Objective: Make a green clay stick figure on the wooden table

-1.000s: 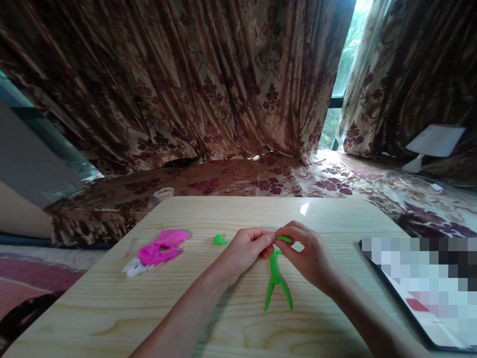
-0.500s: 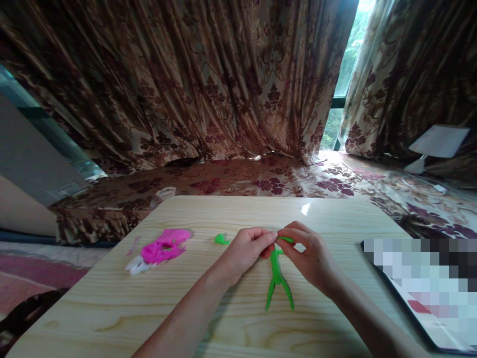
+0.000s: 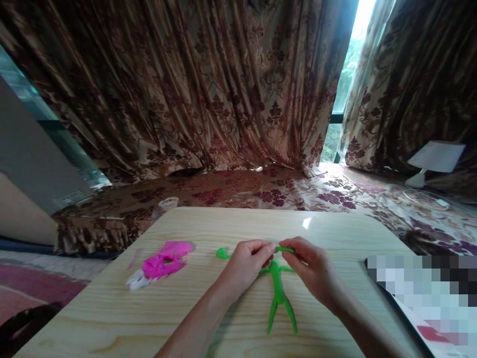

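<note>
Between my two hands is a thin strip of green modelling clay (image 3: pixel 286 249). My right hand (image 3: pixel 310 261) pinches it between thumb and fingertips. The fingertips of my left hand (image 3: pixel 249 262) are closed at the strip's left end. Just below them on the table lies a flat green clay figure (image 3: pixel 277 288) with a long body, two legs spread apart and thin arms out to the sides; my left hand partly covers one arm. Left of my left hand sits a small green clay lump (image 3: pixel 222 253) with a thin tail.
Crumpled pink clay (image 3: pixel 166 263) with a white wrapper (image 3: pixel 137 280) lies on the table's left part. A dark-edged, pixelated flat object (image 3: pixel 421 298) rests at the right edge. A white lamp (image 3: pixel 437 156) stands beyond the table, before patterned curtains (image 3: pixel 231 99).
My hands have parted slightly, showing more of the green strip and of the figure's arms below. The whole view has tilted up a little, so everything sits lower.
</note>
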`<state>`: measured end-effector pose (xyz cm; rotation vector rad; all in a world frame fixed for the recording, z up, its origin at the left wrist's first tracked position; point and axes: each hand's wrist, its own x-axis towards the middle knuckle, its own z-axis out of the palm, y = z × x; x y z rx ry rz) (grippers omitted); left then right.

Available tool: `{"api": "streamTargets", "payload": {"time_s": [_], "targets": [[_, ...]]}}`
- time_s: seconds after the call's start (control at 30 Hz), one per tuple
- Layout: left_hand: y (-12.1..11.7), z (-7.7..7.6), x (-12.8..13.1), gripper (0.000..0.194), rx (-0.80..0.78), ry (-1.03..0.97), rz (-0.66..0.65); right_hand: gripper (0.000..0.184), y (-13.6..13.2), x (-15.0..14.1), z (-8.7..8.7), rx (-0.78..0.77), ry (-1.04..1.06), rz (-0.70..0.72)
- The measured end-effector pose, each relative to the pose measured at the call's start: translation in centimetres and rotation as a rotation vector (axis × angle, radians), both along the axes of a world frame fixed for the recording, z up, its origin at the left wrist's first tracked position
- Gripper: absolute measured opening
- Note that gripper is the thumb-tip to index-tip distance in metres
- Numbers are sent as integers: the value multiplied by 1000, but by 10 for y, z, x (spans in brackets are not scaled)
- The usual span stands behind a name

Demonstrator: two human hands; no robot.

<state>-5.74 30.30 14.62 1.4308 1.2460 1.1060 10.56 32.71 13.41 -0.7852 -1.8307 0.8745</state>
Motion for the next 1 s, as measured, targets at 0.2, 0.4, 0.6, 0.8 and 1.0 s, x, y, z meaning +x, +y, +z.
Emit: {"api": "streamTargets", "payload": {"time_s": [0.2,0.4,0.6,0.8,1.0], "targets": [[-1,0,1,25,-4,22,15,15,2,0,0,71,-2,-82],[1,-1,-2,32,-48,-22,45,14,0,2,4,34,-62,-61],[-2,-2,2,33,-46,-20,-49,9,2,-1,-5,-53,38,-118],[5,-8,-8,25,173,318,98,17,-1,-1,-6,-47,-29,-72],[16,-9,-33,17,125,1005,326,19,1,2,-12,4,-112,-46]]}}
